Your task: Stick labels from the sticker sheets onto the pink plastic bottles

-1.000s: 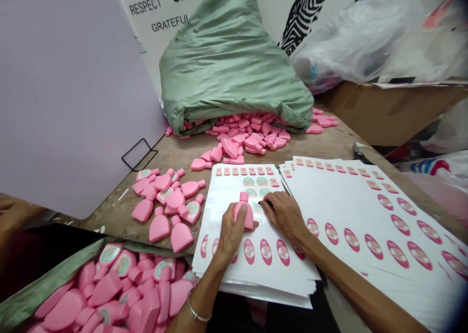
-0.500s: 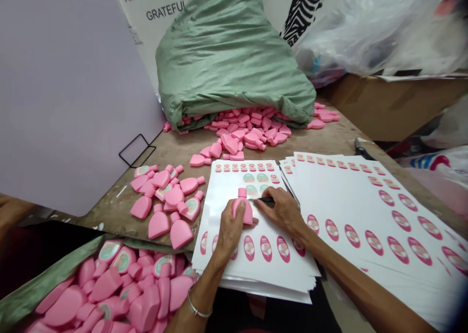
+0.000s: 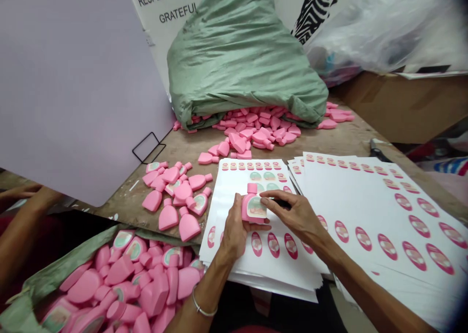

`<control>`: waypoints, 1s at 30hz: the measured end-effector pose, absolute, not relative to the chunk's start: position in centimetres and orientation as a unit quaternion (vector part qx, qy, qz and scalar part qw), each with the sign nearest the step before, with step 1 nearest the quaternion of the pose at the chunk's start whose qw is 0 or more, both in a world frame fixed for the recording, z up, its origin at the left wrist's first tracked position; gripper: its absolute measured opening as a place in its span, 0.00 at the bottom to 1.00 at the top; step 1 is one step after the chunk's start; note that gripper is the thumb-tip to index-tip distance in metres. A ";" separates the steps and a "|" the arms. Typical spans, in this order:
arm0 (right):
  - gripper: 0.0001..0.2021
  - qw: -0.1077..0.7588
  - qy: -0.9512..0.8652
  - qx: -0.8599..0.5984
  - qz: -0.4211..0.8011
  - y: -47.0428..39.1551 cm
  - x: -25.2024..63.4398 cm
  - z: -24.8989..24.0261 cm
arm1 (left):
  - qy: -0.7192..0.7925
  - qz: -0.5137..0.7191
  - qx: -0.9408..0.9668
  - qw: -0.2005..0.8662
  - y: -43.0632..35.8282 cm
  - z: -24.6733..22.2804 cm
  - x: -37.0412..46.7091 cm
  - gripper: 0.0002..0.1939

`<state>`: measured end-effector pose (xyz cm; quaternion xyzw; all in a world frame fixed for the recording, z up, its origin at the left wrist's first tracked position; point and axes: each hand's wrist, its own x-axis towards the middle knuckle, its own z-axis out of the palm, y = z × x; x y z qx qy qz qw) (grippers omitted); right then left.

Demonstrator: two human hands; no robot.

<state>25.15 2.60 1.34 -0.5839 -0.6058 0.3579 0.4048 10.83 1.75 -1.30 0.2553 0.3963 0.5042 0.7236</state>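
Note:
My left hand (image 3: pixel 236 228) grips a small pink toy bottle (image 3: pixel 252 188) upright, just above a sheet of stickers (image 3: pixel 234 196). A pale green oval label (image 3: pixel 255 207) lies against the bottle's front. My right hand (image 3: pixel 298 216) touches the label's right edge with thumb and forefinger. A slim black tool (image 3: pixel 281 204) is tucked in that same hand; its kind cannot be made out. Several green labels and pink oval stickers remain on the sheet beneath. To the left lies a loose group of pink bottles (image 3: pixel 183 191), some bearing labels.
A green sack (image 3: pixel 241 65) spills plain pink bottles at the back. Another open sack (image 3: pixel 47 279) full of bottles hangs at the front left. More sticker sheets (image 3: pixel 343 191) lie at right, near a dark-handled tool (image 3: pixel 378 150). Another person's arm (image 3: pixel 22 225) shows beyond a pale board (image 3: pixel 80 89).
A green label has come off the sheet onto the bottle's front, carried by my right hand. The view has swung slightly left, and another person's arm has come further into sight.

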 end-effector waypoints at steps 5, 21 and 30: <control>0.14 0.412 -0.611 -0.578 0.351 2.4 24.6 1.2 | 0.400 0.509 0.236 0.725 1.6 -0.8 10.7 0.28; 0.26 0.383 -0.684 -0.612 0.106 3.0 24.8 -0.1 | 0.343 0.452 0.374 0.733 1.1 0.5 9.8 0.19; 0.25 0.336 -0.670 -0.601 0.277 8.9 26.8 -1.6 | 0.422 0.427 0.376 0.706 0.6 0.8 5.7 0.21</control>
